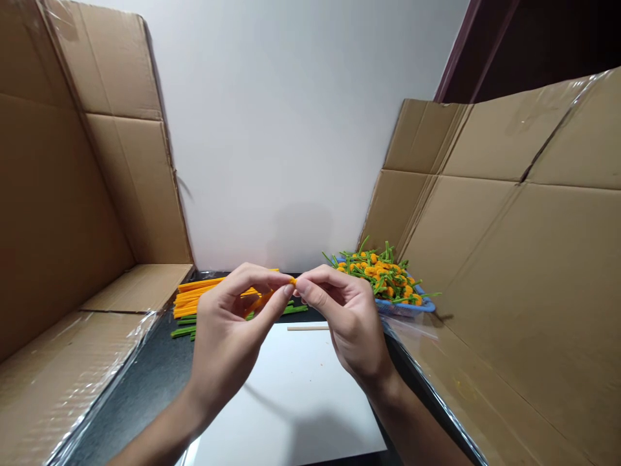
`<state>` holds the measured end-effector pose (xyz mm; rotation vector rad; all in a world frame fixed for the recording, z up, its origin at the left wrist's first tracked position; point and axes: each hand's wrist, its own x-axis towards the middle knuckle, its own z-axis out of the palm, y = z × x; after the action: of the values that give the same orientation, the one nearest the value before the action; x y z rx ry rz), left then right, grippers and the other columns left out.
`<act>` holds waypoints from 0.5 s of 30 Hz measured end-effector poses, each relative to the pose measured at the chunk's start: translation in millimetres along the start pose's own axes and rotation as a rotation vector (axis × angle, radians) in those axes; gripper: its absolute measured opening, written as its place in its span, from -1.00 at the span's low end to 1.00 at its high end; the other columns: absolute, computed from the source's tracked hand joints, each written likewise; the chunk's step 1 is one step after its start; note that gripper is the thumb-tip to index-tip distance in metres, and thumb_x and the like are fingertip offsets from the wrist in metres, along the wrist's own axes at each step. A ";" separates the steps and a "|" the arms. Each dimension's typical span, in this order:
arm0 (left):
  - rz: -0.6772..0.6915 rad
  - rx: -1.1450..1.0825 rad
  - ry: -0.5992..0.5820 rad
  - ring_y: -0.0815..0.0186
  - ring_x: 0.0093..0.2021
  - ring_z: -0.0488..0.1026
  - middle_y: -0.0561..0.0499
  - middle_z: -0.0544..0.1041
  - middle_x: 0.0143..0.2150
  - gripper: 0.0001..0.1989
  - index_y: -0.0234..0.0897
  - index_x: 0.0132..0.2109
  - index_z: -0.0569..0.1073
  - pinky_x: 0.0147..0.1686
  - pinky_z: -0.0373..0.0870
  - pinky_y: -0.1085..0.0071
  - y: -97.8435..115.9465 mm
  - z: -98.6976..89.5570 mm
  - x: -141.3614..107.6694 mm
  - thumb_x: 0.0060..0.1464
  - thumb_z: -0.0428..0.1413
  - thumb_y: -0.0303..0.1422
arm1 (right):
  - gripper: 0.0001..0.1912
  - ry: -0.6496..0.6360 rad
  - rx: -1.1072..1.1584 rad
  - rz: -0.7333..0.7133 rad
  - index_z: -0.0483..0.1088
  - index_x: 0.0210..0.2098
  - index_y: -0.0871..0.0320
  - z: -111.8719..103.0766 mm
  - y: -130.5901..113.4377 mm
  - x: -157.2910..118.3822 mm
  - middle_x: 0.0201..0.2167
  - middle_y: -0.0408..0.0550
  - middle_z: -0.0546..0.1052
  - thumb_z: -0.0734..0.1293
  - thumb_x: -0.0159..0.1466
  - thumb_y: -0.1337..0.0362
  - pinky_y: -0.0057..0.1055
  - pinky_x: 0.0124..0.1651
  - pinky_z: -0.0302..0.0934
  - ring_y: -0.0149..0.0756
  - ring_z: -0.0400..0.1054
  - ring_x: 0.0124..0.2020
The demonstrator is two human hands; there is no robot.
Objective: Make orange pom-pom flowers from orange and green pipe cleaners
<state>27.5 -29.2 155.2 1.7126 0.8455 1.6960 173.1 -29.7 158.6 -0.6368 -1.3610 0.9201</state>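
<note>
Thumb and fingertips of my left hand (237,323) pinch an orange pipe cleaner (293,281), whose loose length seems to curve back under that palm. My right hand (347,317) meets it at the same end, its thumb and forefinger closed against the tip. Both hands are raised over a white board (291,395). On the board, partly behind my right hand, lies a thin pale wooden stick (308,328). What the curled inner fingers of each hand do is hidden.
Behind my left hand lie orange pipe cleaners (194,301) and green pipe cleaners (183,331) on the dark tabletop (155,369). A blue basket (427,305) heaped with orange and green pipe-cleaner pieces (388,275) stands at the back right. Cardboard panels (524,259) flank both sides.
</note>
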 end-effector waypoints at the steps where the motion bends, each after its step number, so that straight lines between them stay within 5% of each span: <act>1: 0.053 0.030 0.016 0.37 -0.32 0.52 0.04 0.54 -0.33 -0.97 -0.20 -0.31 0.59 -0.39 0.51 0.51 -0.7 0.4 -1.0 0.10 0.24 -0.37 | -0.91 0.004 0.007 0.000 0.58 -0.40 0.12 0.5 -0.5 -0.3 -0.45 -0.16 0.53 0.43 0.23 0.30 -0.47 -0.21 0.30 -0.41 0.42 -0.35; 7: 0.533 0.326 0.151 0.43 -0.36 0.50 0.05 0.56 -0.29 -0.75 -0.18 -0.19 0.58 -0.47 0.41 0.54 -5.6 0.6 -7.3 0.02 0.24 -0.61 | -0.91 -0.002 0.078 0.011 0.57 -0.42 0.12 2.6 -3.9 -5.5 -0.47 -0.18 0.51 0.43 0.23 0.31 -0.49 -0.23 0.28 -0.43 0.38 -0.37; 11: 0.917 0.610 0.216 0.40 -0.36 0.52 0.03 0.59 -0.32 -0.65 -0.26 -0.14 0.58 -0.35 0.47 0.48 -11.3 -5.2 -4.4 -0.09 0.28 -0.68 | -0.91 -0.014 0.088 0.032 0.57 -0.42 0.13 2.7 -4.8 -6.9 -0.47 -0.18 0.51 0.43 0.22 0.31 -0.48 -0.24 0.26 -0.44 0.35 -0.39; 15: 0.995 0.689 0.212 0.35 -0.37 0.53 0.00 0.60 -0.33 -0.61 -0.28 -0.10 0.56 -0.32 0.49 0.43 -18.0 -7.6 -1.9 -0.10 0.29 -0.66 | -0.89 -0.032 0.092 0.090 0.56 -0.43 0.14 1.5 -4.4 -3.5 -0.50 -0.17 0.49 0.43 0.22 0.28 -0.47 -0.25 0.25 -0.43 0.33 -0.41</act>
<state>19.2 -19.6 140.2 2.7602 0.7607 2.4201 172.5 -35.1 160.6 -0.6186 -1.3190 1.0636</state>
